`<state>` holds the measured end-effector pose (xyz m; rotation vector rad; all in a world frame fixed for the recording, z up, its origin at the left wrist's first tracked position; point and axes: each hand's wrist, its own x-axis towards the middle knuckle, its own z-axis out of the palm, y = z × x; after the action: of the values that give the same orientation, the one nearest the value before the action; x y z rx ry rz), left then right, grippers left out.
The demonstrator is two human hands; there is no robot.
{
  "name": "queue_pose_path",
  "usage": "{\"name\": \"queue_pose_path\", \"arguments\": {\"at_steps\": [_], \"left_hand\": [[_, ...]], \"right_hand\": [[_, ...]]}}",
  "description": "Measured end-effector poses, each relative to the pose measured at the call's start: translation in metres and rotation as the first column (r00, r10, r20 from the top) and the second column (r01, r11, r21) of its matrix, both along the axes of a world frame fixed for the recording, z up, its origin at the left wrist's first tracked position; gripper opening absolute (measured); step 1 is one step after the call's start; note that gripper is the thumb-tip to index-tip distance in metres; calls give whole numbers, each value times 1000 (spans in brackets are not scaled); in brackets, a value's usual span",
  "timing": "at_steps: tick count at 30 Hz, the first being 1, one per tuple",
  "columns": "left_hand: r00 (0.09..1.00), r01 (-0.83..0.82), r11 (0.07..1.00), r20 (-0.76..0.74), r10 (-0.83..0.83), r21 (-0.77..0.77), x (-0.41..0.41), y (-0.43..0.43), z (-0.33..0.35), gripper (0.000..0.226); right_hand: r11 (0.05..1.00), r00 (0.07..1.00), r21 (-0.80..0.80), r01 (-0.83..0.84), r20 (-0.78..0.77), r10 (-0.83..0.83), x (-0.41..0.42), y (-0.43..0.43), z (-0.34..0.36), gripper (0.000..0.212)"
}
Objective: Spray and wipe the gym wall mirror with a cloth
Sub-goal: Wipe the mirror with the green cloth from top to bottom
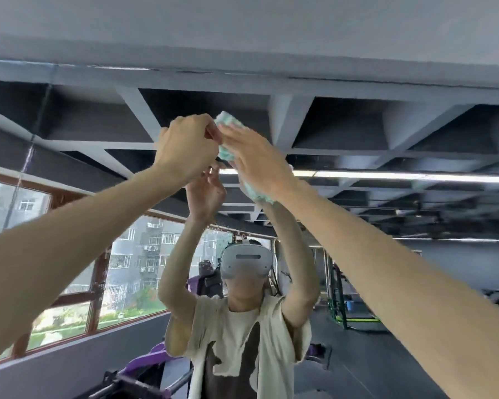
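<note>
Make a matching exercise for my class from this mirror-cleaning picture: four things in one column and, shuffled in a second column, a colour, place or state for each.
Things
1 cloth
2 right hand
3 headset
4 window

Descriptions
A white, worn on the reflected head
B pale green, held up high
C on the left, framed in brown
D fingers straight, pressing the cloth

Pairs: 1-B, 2-D, 3-A, 4-C

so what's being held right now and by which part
The cloth: the left hand pinches its upper edge, while the right hand lies flat on it.
</note>
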<state>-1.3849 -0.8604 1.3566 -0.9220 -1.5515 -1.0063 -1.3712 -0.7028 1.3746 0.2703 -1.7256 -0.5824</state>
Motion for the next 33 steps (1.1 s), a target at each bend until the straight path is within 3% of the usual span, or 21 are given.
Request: {"name": "queue_pose_path", "arguments": {"at_steps": [2, 4, 6, 7, 8, 10, 13, 15, 19, 23, 25, 26, 29, 31, 33], "left_hand": [[999, 3, 1000, -36, -4, -17, 6, 0, -4, 35], [999, 1, 998, -52, -5, -68, 3, 6, -10, 33], [998, 33, 994, -47, -38, -107, 3, 14, -15, 31], [998, 49, 993, -28, -52, -111, 4, 18, -16, 30], [997, 71, 991, -3, -72, -109, 5, 24, -17, 30], [990, 129, 990, 59, -126, -59, 11, 37, -21, 30], [972, 200, 979, 116, -204, 45, 24, 60, -29, 34], [966, 206, 974, 138, -218, 92, 38, 74, -31, 38], [976, 161, 977, 125, -179, 141, 69, 100, -37, 45], [987, 110, 991, 109, -118, 76, 104, 134, -50, 41], [991, 94, 996, 90, -94, 8, 116, 155, -59, 37], [989, 105, 994, 102, -104, -2, 125, 171, -63, 36], [979, 145, 989, 143, -144, 5, 144, 204, -77, 35], [986, 127, 991, 118, -122, -40, 163, 224, -87, 32], [992, 99, 992, 83, -92, -83, 177, 235, -96, 30]], "right_hand": [[999, 1000, -48, 1, -13, -1, 18, 25, -7, 53], [956, 977, -294, -11, -207, -52, 40, 70, -13, 53], [816, 899, -574, -72, -392, -197, 64, 107, -24, 57], [767, 875, -636, -89, -417, -245, 67, 111, -29, 58], [773, 875, -629, -82, -417, -247, 63, 110, -35, 59], [892, 922, -452, -32, -358, -148, 48, 94, -48, 58], [987, 990, -149, 66, -112, -83, 56, 93, -61, 58], [981, 992, -181, 75, -84, -91, 86, 130, -56, 60], [890, 931, -455, -28, -336, -142, 148, 222, -46, 59], [793, 914, -607, -46, -345, -211, 177, 263, -38, 58], [857, 913, -508, -88, -386, -135, 167, 246, -56, 58], [920, 934, -385, -73, -349, -72, 162, 240, -74, 58], [996, 997, -69, 64, -35, -66, 152, 230, -134, 66], [992, 999, -117, 39, -33, -43, 179, 256, -137, 72], [951, 977, -309, 1, -203, -67, 211, 299, -130, 67]]}}
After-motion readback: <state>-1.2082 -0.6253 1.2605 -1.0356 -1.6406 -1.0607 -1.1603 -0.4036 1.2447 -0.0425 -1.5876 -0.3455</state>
